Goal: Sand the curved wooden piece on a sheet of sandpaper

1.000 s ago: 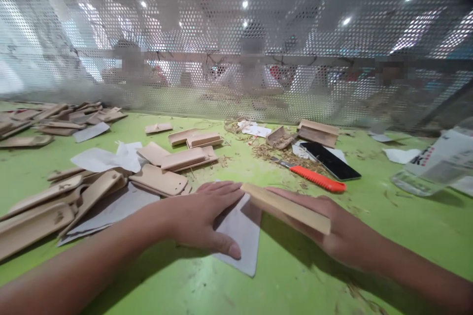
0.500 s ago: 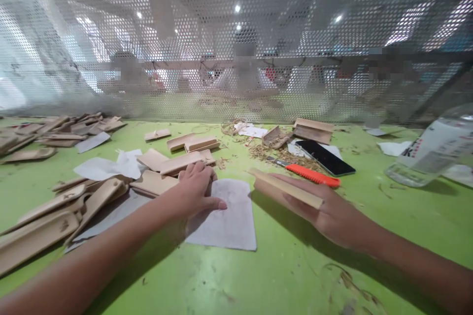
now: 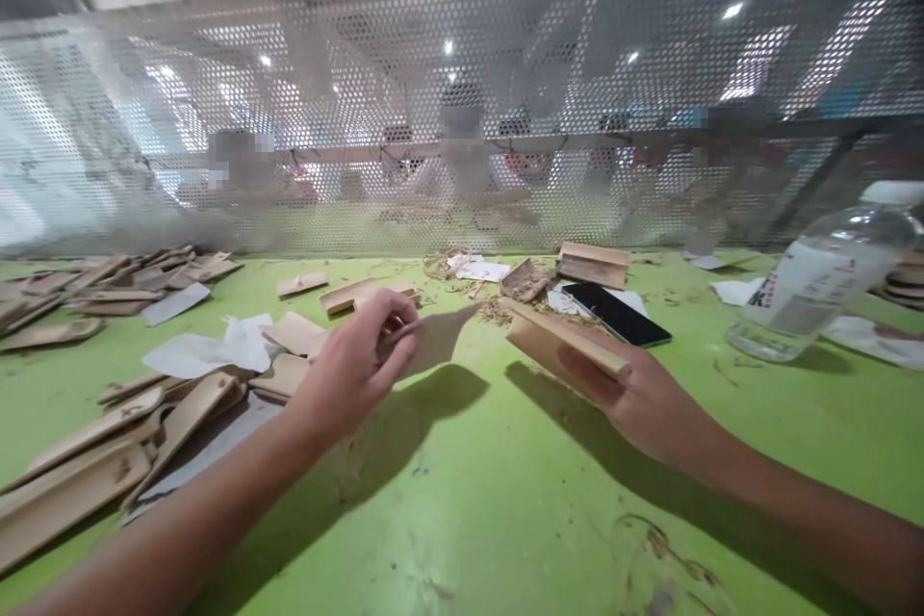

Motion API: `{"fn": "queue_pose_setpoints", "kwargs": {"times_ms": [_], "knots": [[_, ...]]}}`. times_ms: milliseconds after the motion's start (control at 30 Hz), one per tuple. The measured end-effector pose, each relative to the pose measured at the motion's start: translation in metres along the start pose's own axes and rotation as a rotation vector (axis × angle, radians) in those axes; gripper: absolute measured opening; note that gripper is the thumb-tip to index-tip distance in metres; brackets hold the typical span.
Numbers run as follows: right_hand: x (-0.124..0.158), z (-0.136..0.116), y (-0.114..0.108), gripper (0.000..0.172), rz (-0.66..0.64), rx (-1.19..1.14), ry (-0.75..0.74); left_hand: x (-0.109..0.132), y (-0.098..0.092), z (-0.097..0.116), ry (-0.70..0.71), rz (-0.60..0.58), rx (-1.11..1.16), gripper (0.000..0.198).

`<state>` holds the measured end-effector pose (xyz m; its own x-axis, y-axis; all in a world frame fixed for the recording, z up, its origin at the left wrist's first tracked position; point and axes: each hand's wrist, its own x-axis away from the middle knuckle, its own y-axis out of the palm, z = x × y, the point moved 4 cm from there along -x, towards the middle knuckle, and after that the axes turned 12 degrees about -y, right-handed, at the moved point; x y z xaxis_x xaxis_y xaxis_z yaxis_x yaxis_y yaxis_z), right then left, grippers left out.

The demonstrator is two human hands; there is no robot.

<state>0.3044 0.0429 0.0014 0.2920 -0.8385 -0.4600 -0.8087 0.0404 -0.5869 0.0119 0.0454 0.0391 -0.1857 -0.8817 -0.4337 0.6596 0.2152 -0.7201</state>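
Since the left hand (image 3: 361, 354) pinches the thin sheet (image 3: 439, 343) by one end, at the wearer's eleven o'clock, it could slip; the right hand (image 3: 650, 397) grips the wooden piece (image 3: 543, 345) at one o'clock.

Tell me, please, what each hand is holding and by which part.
The left hand pinches a sheet by its left side; the right hand grips a wooden piece by its right end.
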Motion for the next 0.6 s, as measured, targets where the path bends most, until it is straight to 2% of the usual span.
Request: {"fn": "queue_pose_setpoints", "kwargs": {"times_ms": [100,267,400,500,600], "knots": [[0.0002,0.0025,0.0003,0.061,-0.018,0.006,0.024,-0.0019,0.0050,-0.0014,0.003,-0.088,-0.066,0.011],[0.0001,0.0045,0.0018,0.058,-0.054,-0.003,0.028,-0.0028,0.0015,-0.0013,-0.028,-0.020,-0.100,0.017],[0.0007,0.0039,0.0026,0.060,-0.051,0.000,0.026,-0.0029,0.0071,-0.0026,-0.019,-0.125,-0.148,0.015],[0.0009,0.0038,0.0019,0.058,-0.041,0.026,0.017,-0.0041,0.0071,-0.0044,-0.028,-0.107,-0.174,0.023],[0.0005,0.0034,0.0024,0.057,-0.050,0.015,0.003,-0.0037,0.0089,-0.0048,-0.018,-0.144,-0.199,0.023]]}}
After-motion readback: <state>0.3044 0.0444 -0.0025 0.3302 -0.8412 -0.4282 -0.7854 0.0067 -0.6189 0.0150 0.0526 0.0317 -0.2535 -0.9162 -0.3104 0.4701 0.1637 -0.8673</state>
